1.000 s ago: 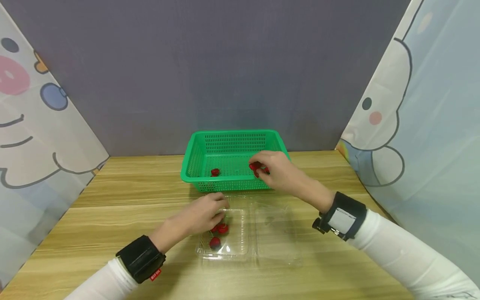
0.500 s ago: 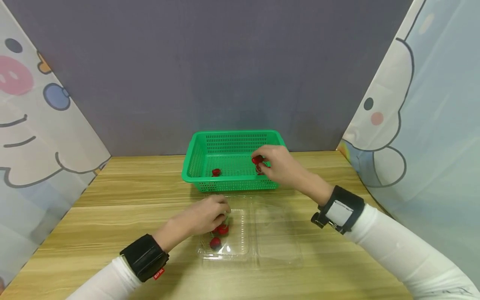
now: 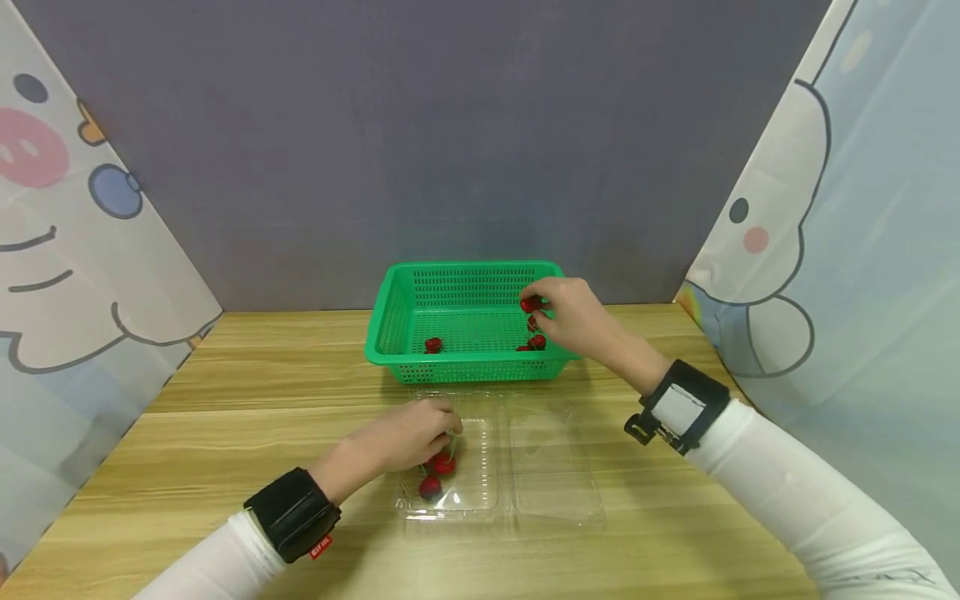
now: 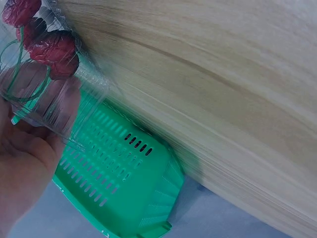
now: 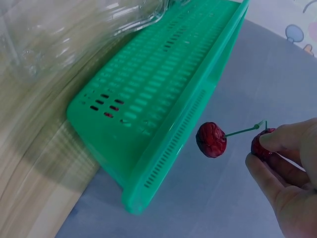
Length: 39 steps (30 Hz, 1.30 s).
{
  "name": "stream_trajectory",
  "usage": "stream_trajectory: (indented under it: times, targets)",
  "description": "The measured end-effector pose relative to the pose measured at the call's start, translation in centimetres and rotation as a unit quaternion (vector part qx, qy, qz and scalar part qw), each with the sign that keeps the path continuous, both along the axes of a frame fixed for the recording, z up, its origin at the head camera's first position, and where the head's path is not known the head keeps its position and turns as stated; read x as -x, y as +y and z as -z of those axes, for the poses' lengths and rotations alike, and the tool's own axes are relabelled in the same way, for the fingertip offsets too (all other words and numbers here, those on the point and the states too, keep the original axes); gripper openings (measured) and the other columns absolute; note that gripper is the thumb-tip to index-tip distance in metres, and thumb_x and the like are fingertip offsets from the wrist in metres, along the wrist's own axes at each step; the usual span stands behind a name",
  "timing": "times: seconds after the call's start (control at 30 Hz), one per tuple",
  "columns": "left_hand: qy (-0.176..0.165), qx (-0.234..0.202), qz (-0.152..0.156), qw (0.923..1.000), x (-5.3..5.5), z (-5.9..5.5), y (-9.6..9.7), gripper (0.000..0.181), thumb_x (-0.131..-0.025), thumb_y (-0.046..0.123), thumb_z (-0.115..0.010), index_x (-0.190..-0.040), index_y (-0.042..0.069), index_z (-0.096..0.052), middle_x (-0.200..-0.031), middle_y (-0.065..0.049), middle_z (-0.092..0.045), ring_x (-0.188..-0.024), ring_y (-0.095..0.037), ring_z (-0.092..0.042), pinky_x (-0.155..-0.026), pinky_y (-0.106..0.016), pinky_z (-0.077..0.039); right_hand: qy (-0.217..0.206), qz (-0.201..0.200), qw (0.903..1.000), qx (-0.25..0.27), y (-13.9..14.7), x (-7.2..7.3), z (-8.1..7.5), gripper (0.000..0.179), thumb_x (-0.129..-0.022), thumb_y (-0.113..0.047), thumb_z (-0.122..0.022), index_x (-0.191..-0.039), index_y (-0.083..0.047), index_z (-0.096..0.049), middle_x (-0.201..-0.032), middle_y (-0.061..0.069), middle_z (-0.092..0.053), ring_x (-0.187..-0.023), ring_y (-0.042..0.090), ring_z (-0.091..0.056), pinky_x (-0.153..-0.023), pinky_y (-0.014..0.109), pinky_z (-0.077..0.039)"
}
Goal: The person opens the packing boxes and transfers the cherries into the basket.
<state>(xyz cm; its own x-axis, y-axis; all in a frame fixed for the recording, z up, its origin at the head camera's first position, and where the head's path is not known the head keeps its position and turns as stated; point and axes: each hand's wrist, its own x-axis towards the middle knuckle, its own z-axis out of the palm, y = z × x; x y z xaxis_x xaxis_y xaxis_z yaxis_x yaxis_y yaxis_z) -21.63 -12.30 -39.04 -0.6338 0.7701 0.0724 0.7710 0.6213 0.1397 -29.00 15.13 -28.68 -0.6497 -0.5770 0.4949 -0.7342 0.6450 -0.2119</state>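
My right hand [image 3: 577, 321] pinches a red cherry [image 5: 264, 144] between thumb and fingers above the right end of the green basket [image 3: 468, 358]. A second cherry [image 5: 211, 140], joined to it by a green stem, hangs from the hold. My left hand [image 3: 420, 433] has bent fingers at the back left of the open clear plastic clamshell box [image 3: 476, 492]. Several cherries [image 3: 430, 487] with green stems lie below those fingers in the box. Stems run close to the left fingers in the left wrist view; whether they hold one is unclear.
Inside the basket, more cherries [image 3: 537, 342] lie at the right front, and others [image 3: 432, 344] at the left front. The clamshell's lid [image 3: 558, 475] lies flat to the right on the wooden table [image 3: 225, 433]. A grey panel [image 3: 465, 150] stands behind.
My right hand has risen and moved right and back with its cherries, uncovering those in the basket's right front. My left hand has shifted slightly to the right, and a cherry beneath it moved a little.
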Motion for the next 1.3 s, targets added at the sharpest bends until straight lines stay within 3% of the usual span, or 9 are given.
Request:
stream_trajectory:
  times: [0.2, 0.4, 0.53, 0.83, 1.3]
  targets:
    - [-0.002, 0.000, 0.002, 1.0000, -0.1, -0.1, 0.0, 0.015, -0.091, 0.005, -0.068, -0.103, 0.011, -0.073, -0.101, 0.002, -0.065, -0.093, -0.013, -0.066, -0.077, -0.020, -0.050, -0.013, 0.027, 0.9995, -0.004, 0.4, 0.7, -0.3, 0.022, -0.087, 0.006, -0.067, -0.108, 0.001, -0.070, -0.103, 0.010, -0.067, -0.093, 0.024, -0.068, -0.076, 0.029, -0.054]
    - [-0.016, 0.001, 0.001, 0.9999, 0.0, -0.1, 0.0, 0.009, -0.091, 0.005, -0.067, -0.090, 0.014, -0.071, -0.089, 0.008, -0.061, -0.082, -0.006, -0.061, -0.070, -0.016, -0.047, -0.032, 0.042, 0.9986, -0.005, 0.6, 1.0, -0.4, 0.024, -0.087, 0.007, -0.065, -0.110, 0.002, -0.070, -0.106, 0.011, -0.067, -0.096, 0.026, -0.067, -0.078, 0.032, -0.053]
    - [-0.019, 0.000, 0.005, 0.9998, 0.0, 0.0, 0.0, 0.017, -0.092, 0.005, -0.065, -0.078, 0.016, -0.066, -0.079, 0.011, -0.055, -0.073, -0.003, -0.053, -0.063, -0.015, -0.044, -0.041, 0.045, 0.9981, -0.006, 0.7, 1.4, -0.1, 0.025, -0.087, 0.008, -0.064, -0.111, 0.003, -0.069, -0.107, 0.012, -0.067, -0.097, 0.027, -0.067, -0.079, 0.032, -0.053]
    - [-0.047, -0.013, 0.005, 0.9988, 0.0, -0.1, 0.0, 0.032, -0.095, 0.008, -0.063, -0.067, 0.018, -0.053, -0.065, 0.012, -0.043, -0.059, 0.000, -0.036, -0.052, -0.014, -0.034, -0.052, 0.045, 0.9976, -0.011, 0.7, 2.2, 0.9, 0.023, -0.088, 0.007, -0.064, -0.111, 0.003, -0.068, -0.105, 0.013, -0.065, -0.095, 0.026, -0.066, -0.077, 0.030, -0.053]
    - [-0.045, -0.019, 0.007, 0.9988, 0.2, -0.2, 0.1, 0.017, -0.094, 0.008, -0.066, -0.078, 0.014, -0.066, -0.077, 0.012, -0.053, -0.068, 0.000, -0.048, -0.060, -0.012, -0.041, -0.041, 0.049, 0.9978, -0.020, 0.5, 2.6, 1.6, 0.025, -0.087, 0.008, -0.065, -0.111, 0.003, -0.068, -0.106, 0.014, -0.066, -0.096, 0.027, -0.066, -0.078, 0.030, -0.052]
